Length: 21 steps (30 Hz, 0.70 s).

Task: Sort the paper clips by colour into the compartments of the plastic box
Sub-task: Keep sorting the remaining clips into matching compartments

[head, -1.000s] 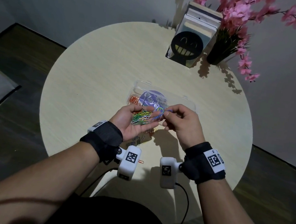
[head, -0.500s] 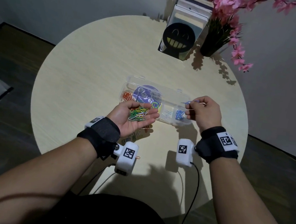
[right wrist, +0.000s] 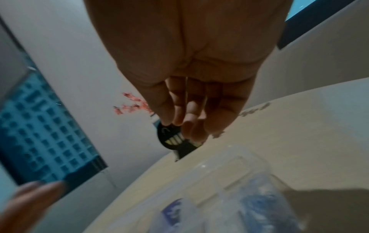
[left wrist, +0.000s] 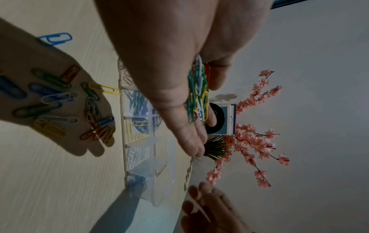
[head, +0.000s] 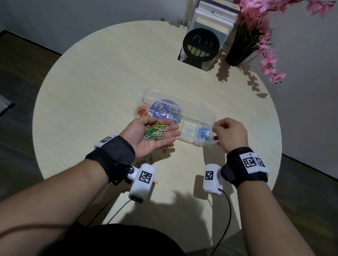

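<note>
My left hand (head: 166, 127) lies palm up in front of the clear plastic box (head: 206, 115) and carries a heap of green, yellow and white paper clips (head: 154, 132) on straight fingers. The box holds orange clips (head: 143, 111) at its left end, then yellow (head: 177, 122), white (head: 188, 131) and blue clips (head: 203, 133). My right hand (head: 216, 129) hovers with curled fingers at the box's right end, just above the blue compartment. In the left wrist view its fingertips (left wrist: 199, 195) pinch a thin pale clip (left wrist: 199, 210). Mixed loose clips (left wrist: 55, 97) lie on the table under my left hand.
The box lid lies open behind, with a round purple label (head: 166, 111) under it. A black smiley-face book holder (head: 201, 46) and a dark vase of pink flowers (head: 240, 51) stand at the table's far edge. One orange clip (head: 156, 182) lies near the front edge.
My right hand left the heap in my left palm and travelled right to the box's right end. The blue clip it carried no longer shows. My left hand stayed put.
</note>
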### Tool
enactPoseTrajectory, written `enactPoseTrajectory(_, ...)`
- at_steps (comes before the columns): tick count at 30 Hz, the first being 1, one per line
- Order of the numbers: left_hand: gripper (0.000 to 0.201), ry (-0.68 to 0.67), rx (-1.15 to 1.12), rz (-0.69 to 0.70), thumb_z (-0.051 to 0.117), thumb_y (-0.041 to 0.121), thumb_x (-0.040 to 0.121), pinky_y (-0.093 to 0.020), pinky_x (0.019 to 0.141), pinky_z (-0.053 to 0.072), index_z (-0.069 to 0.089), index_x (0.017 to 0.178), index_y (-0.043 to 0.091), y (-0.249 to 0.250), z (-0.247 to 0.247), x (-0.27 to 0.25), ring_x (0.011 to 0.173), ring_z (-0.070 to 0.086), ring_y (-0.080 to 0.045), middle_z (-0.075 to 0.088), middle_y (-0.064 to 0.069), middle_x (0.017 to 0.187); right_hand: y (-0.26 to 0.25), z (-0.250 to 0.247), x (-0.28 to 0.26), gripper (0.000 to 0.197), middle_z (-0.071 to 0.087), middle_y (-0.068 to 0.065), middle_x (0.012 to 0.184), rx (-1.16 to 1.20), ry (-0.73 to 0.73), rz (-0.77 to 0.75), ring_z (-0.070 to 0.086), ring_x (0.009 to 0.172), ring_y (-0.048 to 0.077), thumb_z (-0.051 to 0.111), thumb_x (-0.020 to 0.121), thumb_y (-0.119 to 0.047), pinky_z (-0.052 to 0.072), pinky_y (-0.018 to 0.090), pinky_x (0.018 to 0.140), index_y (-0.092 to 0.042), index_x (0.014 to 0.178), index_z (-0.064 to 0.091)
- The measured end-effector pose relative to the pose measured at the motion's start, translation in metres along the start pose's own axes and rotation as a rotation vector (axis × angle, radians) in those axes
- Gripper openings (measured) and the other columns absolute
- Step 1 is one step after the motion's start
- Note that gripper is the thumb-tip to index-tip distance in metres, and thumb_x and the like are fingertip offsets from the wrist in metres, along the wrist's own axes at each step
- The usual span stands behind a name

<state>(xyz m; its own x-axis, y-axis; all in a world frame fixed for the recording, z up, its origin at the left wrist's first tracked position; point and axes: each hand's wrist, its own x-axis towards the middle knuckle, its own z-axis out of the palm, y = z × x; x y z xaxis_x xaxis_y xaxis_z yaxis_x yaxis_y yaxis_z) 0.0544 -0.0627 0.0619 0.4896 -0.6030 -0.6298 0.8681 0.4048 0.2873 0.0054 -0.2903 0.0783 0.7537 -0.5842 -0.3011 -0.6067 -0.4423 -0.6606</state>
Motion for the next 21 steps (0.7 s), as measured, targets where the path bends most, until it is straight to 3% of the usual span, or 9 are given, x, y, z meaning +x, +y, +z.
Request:
enactPoseTrajectory(3, 0.039, -0.005, 0.018, -0.002, 0.031, 0.018, 0.095, -0.049, 0.087, 0.05, 0.06, 0.107, -0.004, -0.001, 0.003, -0.003, 0.095, 0.067, -0.04, 0.065, -0.025, 0.113, -0.016, 0.006, -0.022, 0.012, 0.064, 0.001, 0.069, 0.048, -0.076, -0.146, 0.065, 0.064, 0.024, 0.064, 0.08, -0.012, 0.053, 0.035, 0.067, -0.02, 0.072, 0.063)
enactPoseTrajectory(6, 0.039, -0.011, 0.03, 0.002, 0.031, 0.019, 0.096, -0.047, 0.087, 0.051, 0.06, 0.11, -0.003, -0.002, 0.004, -0.006, 0.095, 0.068, -0.038, 0.065, -0.025, 0.113, -0.033, 0.016, -0.045, 0.005, 0.063, -0.006, 0.07, 0.033, -0.154, -0.303, 0.058, 0.065, 0.012, 0.067, 0.08, -0.015, 0.048, 0.028, 0.07, -0.02, 0.08, 0.068)
enactPoseTrajectory(11, 0.04, -0.015, 0.04, 0.011, 0.032, 0.02, 0.098, -0.042, 0.068, 0.06, 0.056, 0.117, -0.004, -0.002, 0.005, -0.015, 0.075, 0.071, -0.03, 0.068, -0.024, 0.095, -0.056, 0.031, -0.07, 0.019, 0.057, -0.015, 0.08, -0.114, -0.254, -0.522, 0.051, 0.073, -0.002, 0.068, 0.08, -0.017, 0.036, 0.009, 0.066, -0.03, 0.092, 0.073)
enactPoseTrajectory(14, 0.033, 0.002, 0.049, 0.017, 0.035, 0.019, 0.098, -0.042, 0.065, 0.06, 0.055, 0.109, -0.006, -0.003, 0.007, -0.02, 0.075, 0.068, -0.03, 0.068, -0.023, 0.085, -0.063, 0.038, -0.074, 0.026, 0.058, -0.002, 0.094, -0.261, -0.222, -0.569, 0.054, 0.088, 0.012, 0.063, 0.084, -0.016, 0.041, 0.023, 0.075, -0.025, 0.107, 0.07)
enactPoseTrajectory(17, 0.038, 0.001, 0.062, 0.016, 0.035, 0.02, 0.097, -0.045, 0.078, 0.057, 0.053, 0.121, -0.004, -0.003, 0.005, -0.022, 0.091, 0.058, -0.03, 0.062, -0.022, 0.099, -0.065, 0.041, -0.077, 0.02, 0.057, 0.003, 0.094, -0.341, -0.216, -0.595, 0.055, 0.09, 0.02, 0.061, 0.085, -0.015, 0.044, 0.03, 0.075, -0.018, 0.103, 0.069)
enactPoseTrajectory(19, 0.041, -0.011, 0.052, 0.013, 0.034, 0.02, 0.097, -0.048, 0.085, 0.053, 0.052, 0.124, -0.005, -0.003, 0.003, -0.024, 0.101, 0.056, -0.032, 0.062, -0.024, 0.107, -0.063, 0.039, -0.079, 0.014, 0.051, -0.008, 0.082, -0.311, -0.216, -0.615, 0.05, 0.081, 0.014, 0.063, 0.084, -0.012, 0.039, 0.018, 0.067, -0.014, 0.096, 0.069)
enactPoseTrajectory(20, 0.041, -0.021, 0.049, 0.012, 0.034, 0.02, 0.097, -0.048, 0.085, 0.054, 0.053, 0.124, -0.005, -0.003, 0.003, -0.025, 0.101, 0.058, -0.032, 0.062, -0.024, 0.108, -0.063, 0.036, -0.079, 0.008, 0.047, -0.015, 0.076, -0.282, -0.213, -0.611, 0.047, 0.076, 0.01, 0.063, 0.083, -0.011, 0.033, 0.011, 0.063, -0.01, 0.09, 0.067)
enactPoseTrajectory(21, 0.042, -0.03, 0.052, 0.012, 0.033, 0.02, 0.097, -0.047, 0.083, 0.056, 0.053, 0.124, -0.004, -0.003, 0.002, -0.026, 0.096, 0.063, -0.032, 0.063, -0.025, 0.108, -0.062, 0.034, -0.079, 0.005, 0.047, -0.017, 0.073, -0.25, -0.213, -0.601, 0.046, 0.072, 0.008, 0.064, 0.083, -0.011, 0.033, 0.011, 0.062, -0.007, 0.085, 0.066)
